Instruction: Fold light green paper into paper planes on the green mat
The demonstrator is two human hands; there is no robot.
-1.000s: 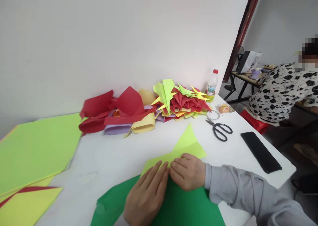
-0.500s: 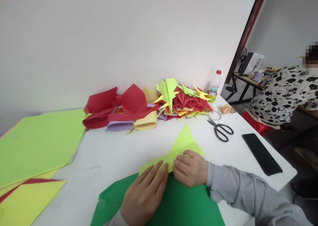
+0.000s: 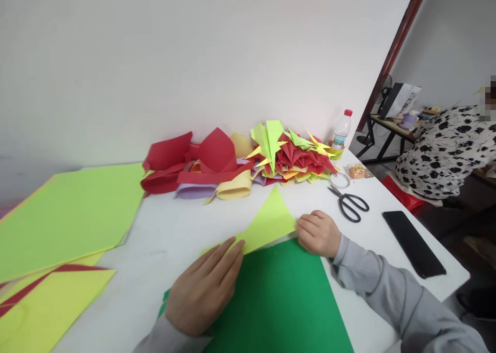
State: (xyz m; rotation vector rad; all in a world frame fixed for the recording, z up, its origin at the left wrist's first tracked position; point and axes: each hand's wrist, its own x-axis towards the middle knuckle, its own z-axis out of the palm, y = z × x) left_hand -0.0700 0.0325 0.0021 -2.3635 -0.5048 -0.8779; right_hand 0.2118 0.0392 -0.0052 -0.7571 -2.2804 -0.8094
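Observation:
A folded yellow-green sheet of paper [image 3: 267, 223] lies on the table, its point facing away from me and its near edge along a green sheet [image 3: 277, 296]. My left hand [image 3: 207, 286] rests flat over the left part of the folded paper, fingers stretched out, covering that end. At the right corner, my right hand [image 3: 318, 234] is closed with curled fingers against the paper. The fingertips there are partly hidden.
Large yellow-green sheets [image 3: 81, 208] are stacked at left. Rolled red paper pieces [image 3: 217, 154] and folded paper shapes [image 3: 289, 154] line the wall. Scissors [image 3: 351, 203], a bottle [image 3: 341, 131] and a black phone-like slab [image 3: 414, 243] are at right. A person [image 3: 445, 151] sits beyond.
My right hand has slid right along the paper's near edge to its corner. My left hand has shifted left, staying flat. More of the folded paper between the hands now shows.

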